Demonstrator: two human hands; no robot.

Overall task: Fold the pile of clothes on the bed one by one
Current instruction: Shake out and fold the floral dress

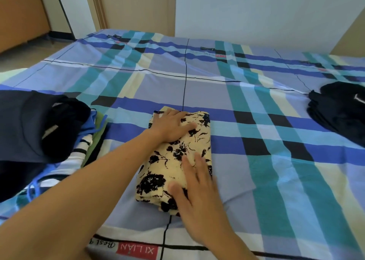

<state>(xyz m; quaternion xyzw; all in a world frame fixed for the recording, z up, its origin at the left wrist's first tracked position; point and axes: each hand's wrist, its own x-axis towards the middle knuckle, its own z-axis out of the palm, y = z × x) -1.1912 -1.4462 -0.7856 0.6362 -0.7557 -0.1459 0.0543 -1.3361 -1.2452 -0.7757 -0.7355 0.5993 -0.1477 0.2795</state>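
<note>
A cream garment with a black flower print [169,161] lies folded into a narrow rectangle in the middle of the bed [256,161]. My left hand [171,126] lies flat on its far end, fingers straight. My right hand [197,192] presses flat on its near end, fingers spread. At the left sits a pile of unfolded clothes [39,133]: a dark navy piece on top, with blue, green and striped pieces under it.
A folded dark garment [339,109] lies at the bed's right edge. The bed wears a blue, teal and cream checked sheet. White walls and a door frame stand behind it, and a wooden cabinet [19,14] at far left.
</note>
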